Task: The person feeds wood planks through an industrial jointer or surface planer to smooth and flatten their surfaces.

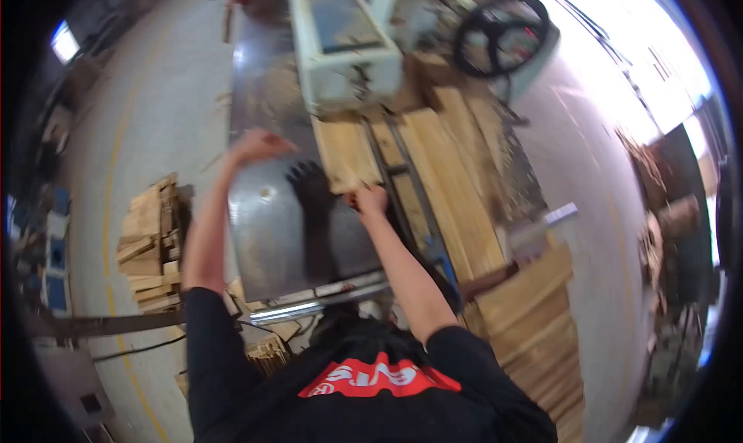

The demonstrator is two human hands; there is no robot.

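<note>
A board's [346, 152] near end is gripped by the right hand [370, 200] on the steel table [271, 242]. At its ten o'clock the left hand [259, 145] is raised, too blurred for its grip to be told. At twelve o'clock the board is met by a pale housing [340, 48].

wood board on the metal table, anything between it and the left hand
Nothing visible: only bare metal table lies between the raised left hand and the board. The right hand touches its near end.

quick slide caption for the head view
Right hand presses a pale wooden board on the grey steel machine table; left hand hovers apart.
</note>
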